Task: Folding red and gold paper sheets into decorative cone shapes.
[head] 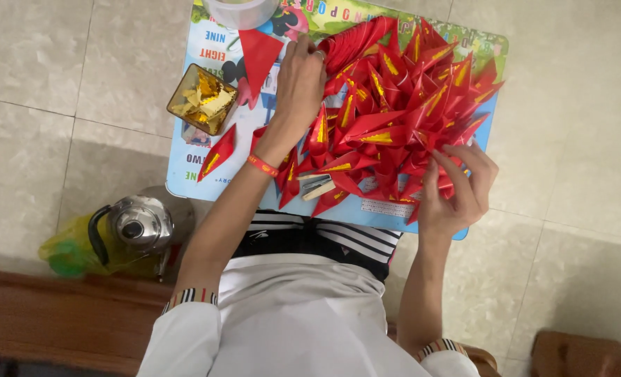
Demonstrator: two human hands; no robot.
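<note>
Red paper folds [394, 105], between both hands

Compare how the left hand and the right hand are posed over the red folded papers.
The left hand reaches far up the table, fingers bent over the top of the folded paper pile; the right hand stays near, at the pile's lower right edge. The left wrist has a red wristband; the right wrist is bare. Both touch red folded papers.
</note>
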